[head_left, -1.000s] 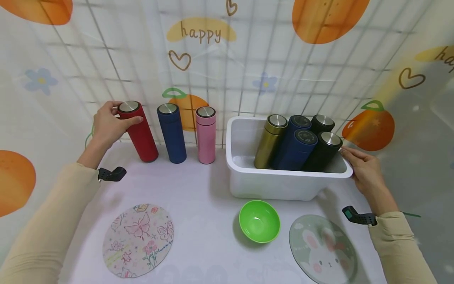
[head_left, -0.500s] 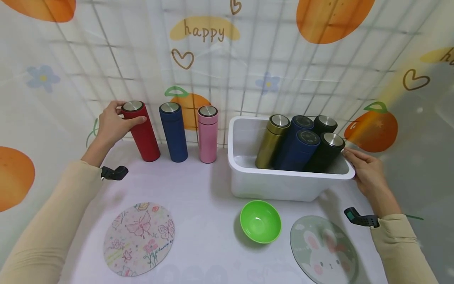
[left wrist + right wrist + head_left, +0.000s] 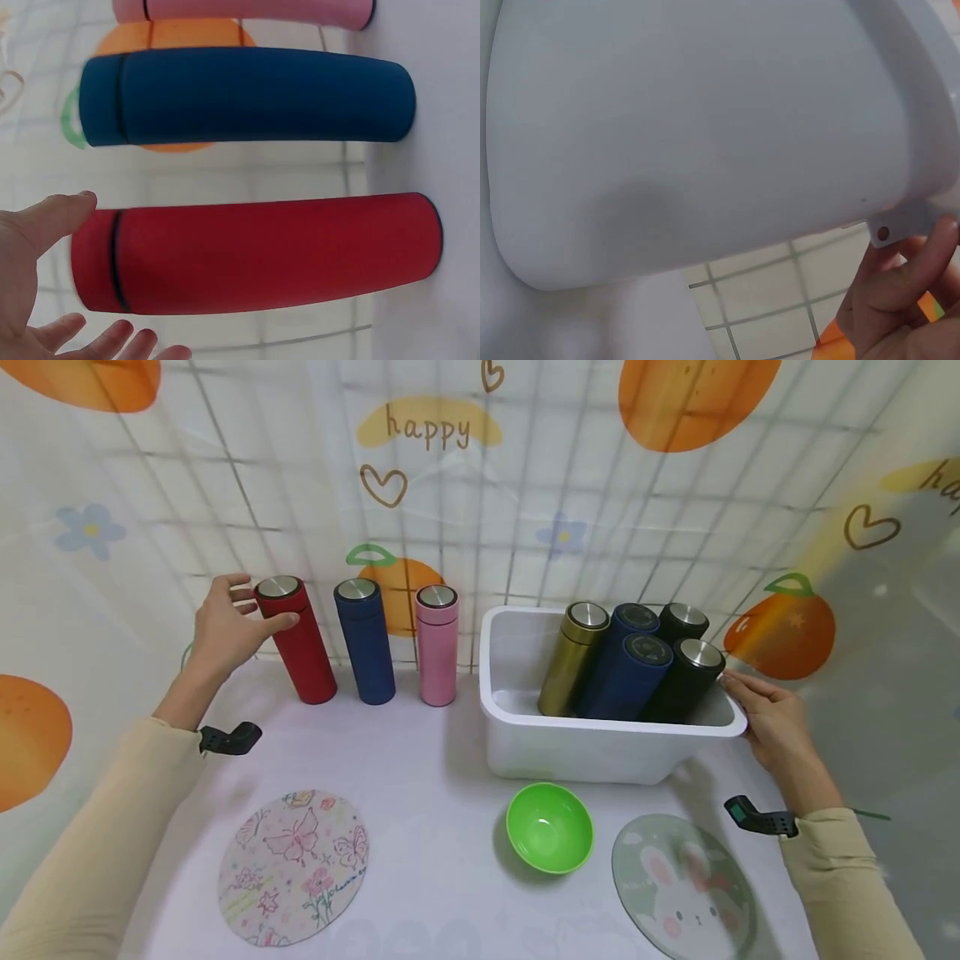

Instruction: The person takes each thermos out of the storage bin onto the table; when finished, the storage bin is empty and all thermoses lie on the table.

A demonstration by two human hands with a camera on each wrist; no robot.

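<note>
The red thermos [image 3: 303, 647] stands upright at the left of a row, beside a blue thermos [image 3: 365, 643] and a pink one [image 3: 437, 647]. Around its lid my left hand [image 3: 228, 631] is spread, thumb across the near side; in the left wrist view the fingers [image 3: 139, 345] are straight and apart from the red wall. My right hand [image 3: 772, 722] pinches the right end of the white bin's [image 3: 585, 747] rim, thumb and fingers at a tab with a hole in the right wrist view. Inside the bin lean a gold thermos [image 3: 573, 660] and several blue and black ones.
A green bowl [image 3: 550, 828] sits before the bin. Flat on the table lie a round butterfly mat [image 3: 294, 868] at left and a rabbit mat [image 3: 682, 893] at right. A wire grid behind a printed curtain [image 3: 427, 510] backs the table.
My left hand's fingers have loosened from the red thermos, and the hand and wrist have drawn slightly left. My right hand keeps its hold on the bin's rim.
</note>
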